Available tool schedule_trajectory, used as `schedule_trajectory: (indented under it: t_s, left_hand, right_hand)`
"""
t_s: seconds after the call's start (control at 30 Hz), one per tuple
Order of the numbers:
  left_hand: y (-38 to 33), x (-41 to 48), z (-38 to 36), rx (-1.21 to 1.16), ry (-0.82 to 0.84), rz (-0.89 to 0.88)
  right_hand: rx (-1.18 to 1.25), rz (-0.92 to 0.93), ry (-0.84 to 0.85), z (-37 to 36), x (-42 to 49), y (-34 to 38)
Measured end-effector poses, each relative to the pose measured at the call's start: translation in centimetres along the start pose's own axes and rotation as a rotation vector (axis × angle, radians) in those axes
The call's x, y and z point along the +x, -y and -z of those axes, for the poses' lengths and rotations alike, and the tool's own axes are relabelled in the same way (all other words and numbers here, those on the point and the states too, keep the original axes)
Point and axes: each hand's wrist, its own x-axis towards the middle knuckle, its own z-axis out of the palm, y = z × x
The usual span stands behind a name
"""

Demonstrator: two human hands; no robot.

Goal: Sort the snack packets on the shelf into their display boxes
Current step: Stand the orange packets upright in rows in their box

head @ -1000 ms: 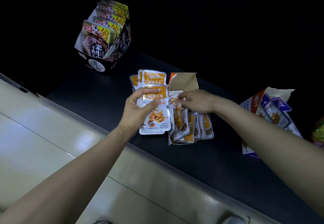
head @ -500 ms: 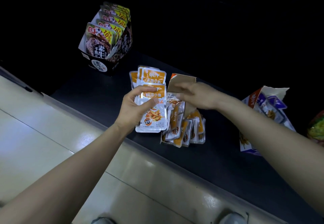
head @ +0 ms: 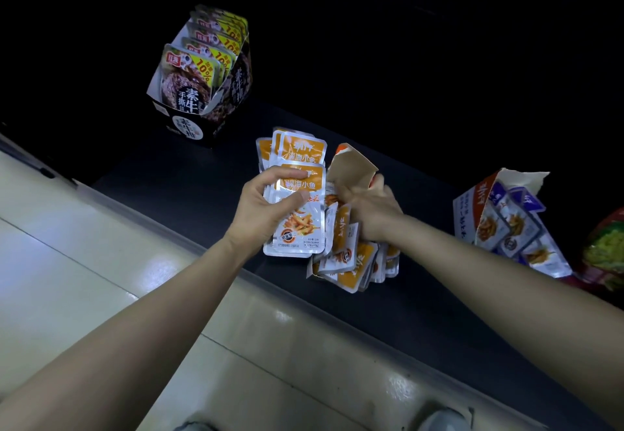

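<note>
The right hand (head: 369, 209) now grips the orange box (head: 351, 167) and tips it up on the shelf (head: 202, 187). Before, it only touched the packets inside. The left hand (head: 263, 207) holds orange packets (head: 297, 224) just beside the box, probably ready to slide in.

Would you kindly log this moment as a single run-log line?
phase: sorting | left hand: holds orange packets | right hand: grips orange display box | black display box: packets upright inside
</note>
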Motion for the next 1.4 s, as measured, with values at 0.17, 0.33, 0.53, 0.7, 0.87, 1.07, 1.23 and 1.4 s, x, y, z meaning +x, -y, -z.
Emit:
schedule_trajectory:
  t_s: [0.17,0.33,0.53,0.7,0.87,1.07,1.23,1.4]
  left_hand:
    - [0.1,0.2,-0.4,0.000,0.013,0.011]
    - [0.2,0.1,-0.3,0.001,0.008,0.005]
    - [0.5,0.1,0.3,0.029,0.000,0.013]
    - [0.5,-0.1,0.6,0.041,0.002,0.038]
    - [0.2,-0.2,1.2,0.093,-0.038,0.009]
    - [0.0,0.6,2.3,0.167,-0.148,-0.003]
    - [-0.1,0.7,2.8,0.165,-0.197,0.009]
    - [0.1,0.5,3.1,0.168,-0.212,0.025]
  right_hand:
    - [0.000,-0.017,0.029,-0.1,0.5,-0.1]
    - [0.184,-0.017,0.062,1.8,-0.8,0.2]
    - [0.135,-0.074,0.043,0.5,0.5,0.2]
    - [0.179,-0.005,-0.007,0.2,1.6,-0.7]
    - [0.224,0.065,-0.132,2.4,1.3,-1.2]
    - [0.156,0.220,-0.155,4.6,2.9,-1.2]
    - [0.095,0.319,-0.122,6.4,4.0,-1.1]
    - [0.136,0.391,-0.176,6.1,3.4,-0.2]
